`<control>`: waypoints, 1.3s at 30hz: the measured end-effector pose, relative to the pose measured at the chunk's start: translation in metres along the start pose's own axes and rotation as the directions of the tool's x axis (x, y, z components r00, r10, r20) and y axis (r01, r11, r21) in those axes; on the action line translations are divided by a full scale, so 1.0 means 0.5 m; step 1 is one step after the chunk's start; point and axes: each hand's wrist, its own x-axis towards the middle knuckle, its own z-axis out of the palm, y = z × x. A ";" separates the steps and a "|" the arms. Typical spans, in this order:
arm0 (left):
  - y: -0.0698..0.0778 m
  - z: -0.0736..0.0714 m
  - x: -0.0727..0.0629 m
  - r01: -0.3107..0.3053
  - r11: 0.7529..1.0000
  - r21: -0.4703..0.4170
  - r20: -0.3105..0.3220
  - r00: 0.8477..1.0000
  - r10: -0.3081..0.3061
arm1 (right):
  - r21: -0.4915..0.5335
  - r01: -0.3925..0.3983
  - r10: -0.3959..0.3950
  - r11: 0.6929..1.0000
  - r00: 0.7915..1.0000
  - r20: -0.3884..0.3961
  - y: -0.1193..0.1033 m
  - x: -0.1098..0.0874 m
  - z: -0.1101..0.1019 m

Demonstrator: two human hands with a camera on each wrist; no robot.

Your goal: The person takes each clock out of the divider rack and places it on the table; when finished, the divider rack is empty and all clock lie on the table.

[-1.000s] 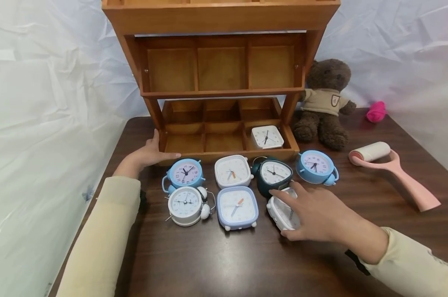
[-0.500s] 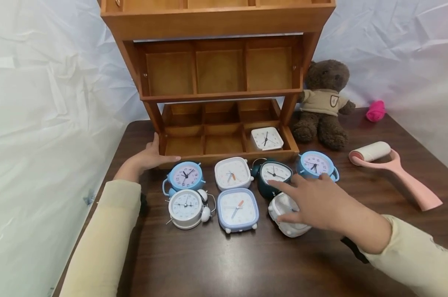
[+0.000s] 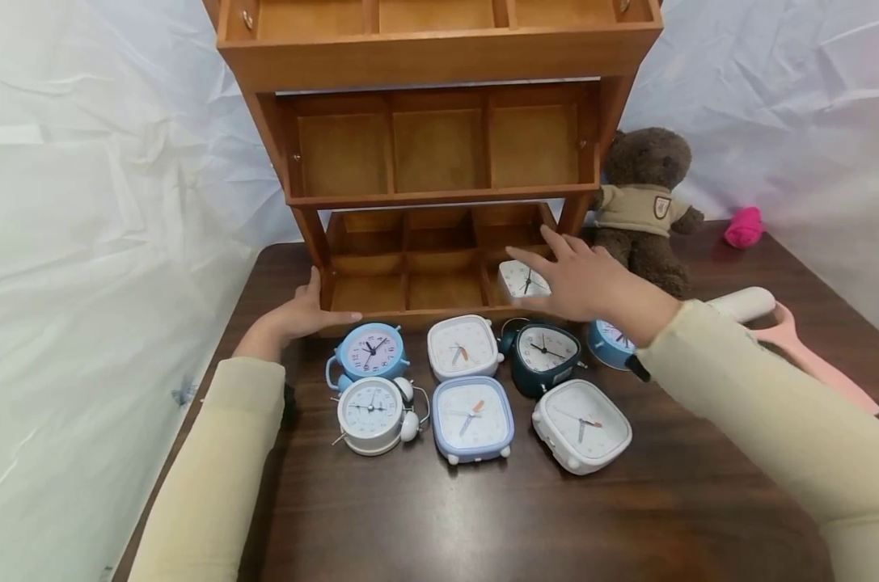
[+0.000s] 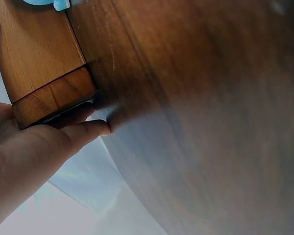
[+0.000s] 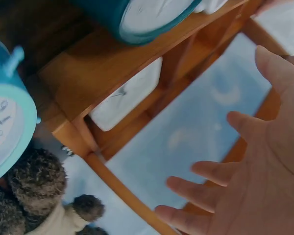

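Observation:
My left hand (image 3: 288, 317) rests at the lower left corner of the wooden shelf (image 3: 439, 66), thumb along the front board, straight fingers along the side; the left wrist view shows the fingers (image 4: 90, 128) against the corner. With fingers spread, my right hand (image 3: 581, 283) hovers over the lowest tier's right front compartment, partly covering a white square alarm clock (image 3: 519, 280). The right wrist view shows the hand holding nothing, apart from that clock (image 5: 130, 95). Nearest the person on the right lies a white rounded alarm clock (image 3: 586, 426), beside a dark green one (image 3: 548, 352).
In front of the shelf stand two light blue clocks (image 3: 372, 351), a white twin-bell clock (image 3: 369, 411), a white square clock (image 3: 462, 347) and a blue-rimmed one (image 3: 473, 422). At right are a teddy bear (image 3: 646, 166), pink yarn (image 3: 745, 228) and a pink lint roller (image 3: 821, 356).
My right hand has left the white rounded clock, which has turned on the table, and moved up and back over the lowest tier. My left hand stays at the shelf corner.

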 end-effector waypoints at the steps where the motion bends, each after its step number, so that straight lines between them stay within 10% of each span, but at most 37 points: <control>1: 0.000 0.000 0.001 0.001 1.000 0.001 0.000 1.000 -0.001 | 0.008 -0.011 0.011 1.000 1.000 0.008 0.005 0.016 0.000; 18: 0.016 0.009 -0.005 -0.004 1.000 0.001 0.000 1.000 0.004 | 0.155 -0.176 0.129 0.972 0.953 0.272 0.033 0.129 0.026; 39: 0.040 0.013 0.011 -0.017 1.000 -0.005 0.009 1.000 0.017 | 0.174 -0.227 0.195 0.958 0.964 0.183 0.074 0.128 0.020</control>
